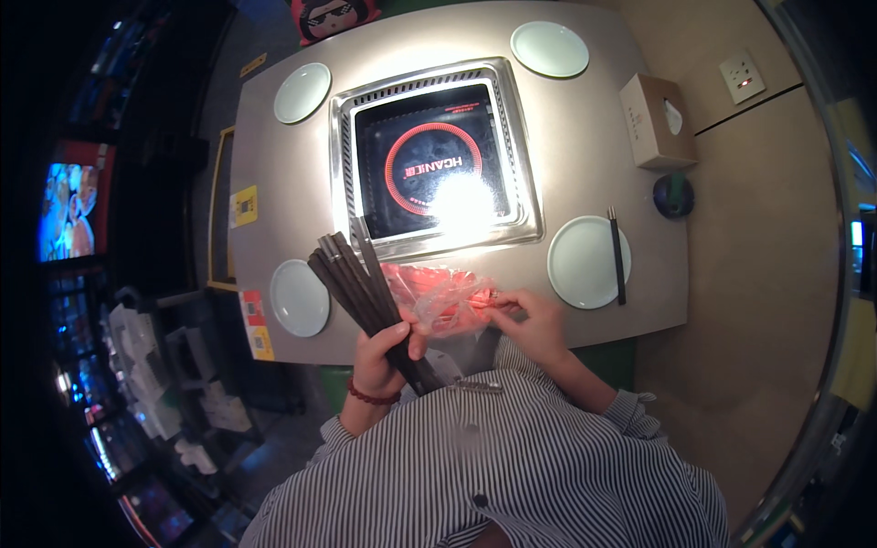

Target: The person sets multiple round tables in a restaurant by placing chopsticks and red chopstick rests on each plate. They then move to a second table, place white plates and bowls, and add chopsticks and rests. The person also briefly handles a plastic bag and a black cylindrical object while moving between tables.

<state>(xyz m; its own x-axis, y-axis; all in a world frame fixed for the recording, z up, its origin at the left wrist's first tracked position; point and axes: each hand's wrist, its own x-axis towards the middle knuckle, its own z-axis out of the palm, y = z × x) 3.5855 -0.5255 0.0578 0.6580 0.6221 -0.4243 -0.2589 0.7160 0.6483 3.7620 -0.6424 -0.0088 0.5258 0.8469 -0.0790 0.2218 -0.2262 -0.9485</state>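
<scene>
My left hand [384,349] is closed round a bundle of dark chopsticks [356,291] with silvery ends, and its fingers also touch a clear plastic bag [438,305] of red packets. At the bag's right side, the thumb and fingers of my right hand [531,320] pinch its edge or a red packet; which one cannot be told. A pair of dark chopsticks [618,264] lies across the right part of a pale round plate [582,264], to the right of my right hand. Another plate [299,298] is left of the bundle.
An induction cooker [431,154] sits in a metal frame mid-table. Two more plates [303,93] [549,49] lie at the far side. A tissue box [658,123] and a dark round object [673,196] stand by the right wall. Printed cards [244,205] are at the left edge.
</scene>
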